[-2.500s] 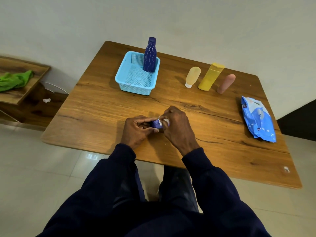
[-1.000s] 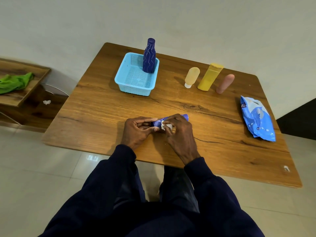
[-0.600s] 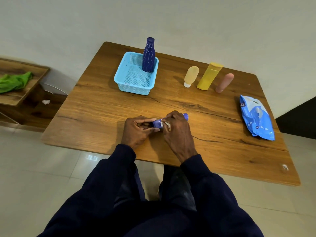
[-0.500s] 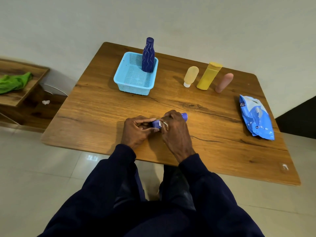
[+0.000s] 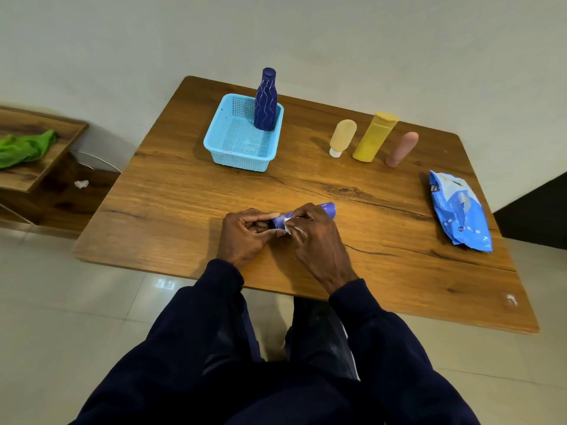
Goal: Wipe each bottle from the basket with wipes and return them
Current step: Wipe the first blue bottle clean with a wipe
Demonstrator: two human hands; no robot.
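Our left hand (image 5: 245, 234) grips one end of the small purple bottle (image 5: 325, 207), held sideways low over the near part of the wooden table (image 5: 184, 210). Our right hand (image 5: 316, 240) curls round its middle, pinching a white wipe (image 5: 288, 229) against it. Farther back, the navy bottle (image 5: 265, 102) stands upright in the blue basket (image 5: 233, 150).

Wood-grain surface (image 5: 184, 210) with a low sheen, perforated plastic basket (image 5: 242, 162), ridged matt blue bottle (image 5: 265, 102), smooth matt plastic yellow bottle (image 5: 372, 139), glossy crinkled film wipes pack (image 5: 460, 207), soft green cloth (image 5: 24, 147), glossy reflective floor tiles (image 5: 46, 317), matt dark cloth sleeves (image 5: 383, 348), matt plain wall (image 5: 368, 41)
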